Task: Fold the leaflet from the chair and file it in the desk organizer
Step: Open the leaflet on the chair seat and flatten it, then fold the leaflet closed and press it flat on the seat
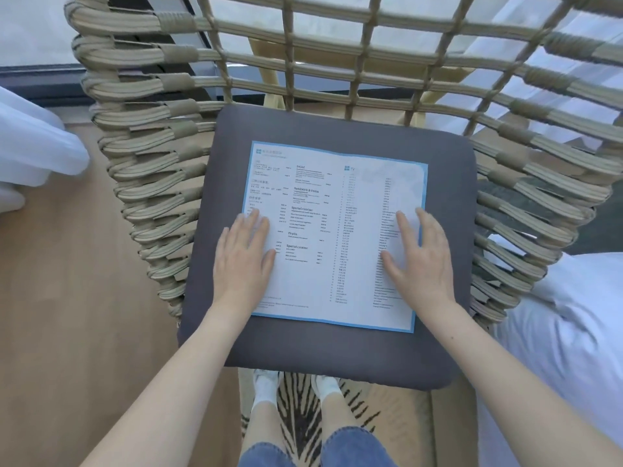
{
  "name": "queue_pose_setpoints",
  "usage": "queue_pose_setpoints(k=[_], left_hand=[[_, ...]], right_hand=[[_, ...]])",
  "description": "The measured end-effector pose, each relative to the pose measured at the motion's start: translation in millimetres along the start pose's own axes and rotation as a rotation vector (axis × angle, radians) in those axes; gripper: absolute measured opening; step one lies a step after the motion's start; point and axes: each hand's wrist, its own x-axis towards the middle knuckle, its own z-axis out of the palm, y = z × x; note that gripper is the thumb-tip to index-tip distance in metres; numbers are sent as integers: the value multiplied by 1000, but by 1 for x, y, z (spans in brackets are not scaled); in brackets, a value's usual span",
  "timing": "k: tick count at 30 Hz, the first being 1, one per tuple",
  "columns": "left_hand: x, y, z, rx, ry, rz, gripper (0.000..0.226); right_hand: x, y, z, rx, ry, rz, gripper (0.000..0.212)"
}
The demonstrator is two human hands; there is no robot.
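Note:
A white leaflet (332, 210) with a blue border and printed menu text lies flat and unfolded on the dark grey seat cushion (323, 352) of a woven rattan chair (158, 163). My left hand (244, 261) rests palm down on the leaflet's left edge, fingers spread. On the right part of the sheet my right hand (423, 261) lies flat in the same way, fingers apart. Neither hand grips the paper. The desk organizer is not in view.
The chair's woven back and arms rise around the cushion on three sides. White bedding (556, 348) lies to the right and a white curtain (30, 153) to the left. Below are a wooden floor (67, 298), a striped rug (303, 419) and my legs.

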Motion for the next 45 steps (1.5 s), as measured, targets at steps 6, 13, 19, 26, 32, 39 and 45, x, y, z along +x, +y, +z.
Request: queue_pose_setpoints(k=[6, 13, 19, 26, 32, 39, 45], left_hand=[[-8, -8, 26, 91, -22, 66, 58], [-7, -17, 46, 129, 28, 82, 59], [-6, -7, 21, 84, -63, 47, 60], [-5, 2, -6, -134, -8, -150, 72], [-2, 8, -3, -200, 49, -187, 76], [3, 9, 0, -375, 102, -293, 70], [4, 10, -26, -723, 205, -460, 71]], right_hand=[[-13, 1, 29, -1, -95, -64, 60], [-14, 9, 51, -44, -55, -63, 60], [-16, 8, 34, -42, -88, -29, 63], [-58, 39, 8, -2, -51, 271, 74], [-84, 46, 22, 48, -83, 361, 82], [-84, 42, 37, 84, -41, 383, 84], [-83, 42, 37, 108, -32, 376, 82]])
